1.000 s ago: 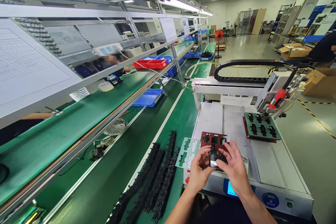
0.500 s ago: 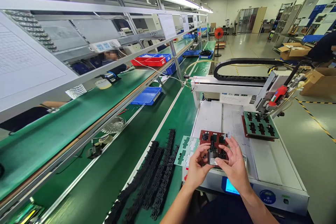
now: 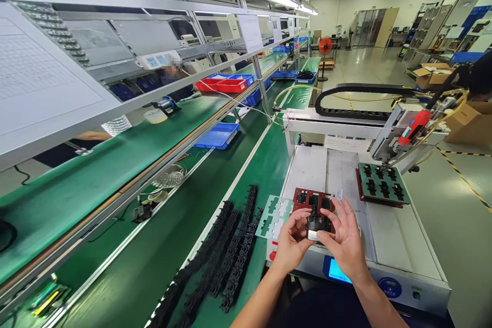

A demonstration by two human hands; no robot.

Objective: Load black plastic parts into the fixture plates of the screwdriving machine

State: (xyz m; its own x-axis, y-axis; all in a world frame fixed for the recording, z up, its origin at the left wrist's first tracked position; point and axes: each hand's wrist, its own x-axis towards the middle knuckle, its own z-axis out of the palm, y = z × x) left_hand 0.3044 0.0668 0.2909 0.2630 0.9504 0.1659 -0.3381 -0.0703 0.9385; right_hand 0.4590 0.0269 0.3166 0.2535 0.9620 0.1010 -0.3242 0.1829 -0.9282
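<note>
My left hand (image 3: 291, 242) and my right hand (image 3: 345, 238) both pinch a small black part with a white label (image 3: 315, 225), held just above the near end of a red fixture tray (image 3: 303, 198) on the white machine bed (image 3: 307, 169). The left fingers grip its left side, the right fingers its right and lower side. A second red tray with a green cover plate (image 3: 382, 184) lies further right on the bed, under the machine's red-capped tool head (image 3: 409, 130).
Rows of black plastic parts (image 3: 226, 256) and a pale green cover plate (image 3: 274, 215) lie on the green conveyor belt to my left. Blue bins (image 3: 217, 137) and red bins (image 3: 225, 85) sit further along. The machine's blue screen (image 3: 337, 272) faces me. A person sits behind the shelving.
Both hands have stayed on the black part, turning it slightly; the view has shifted a little. The tool head has stayed over the right tray.
</note>
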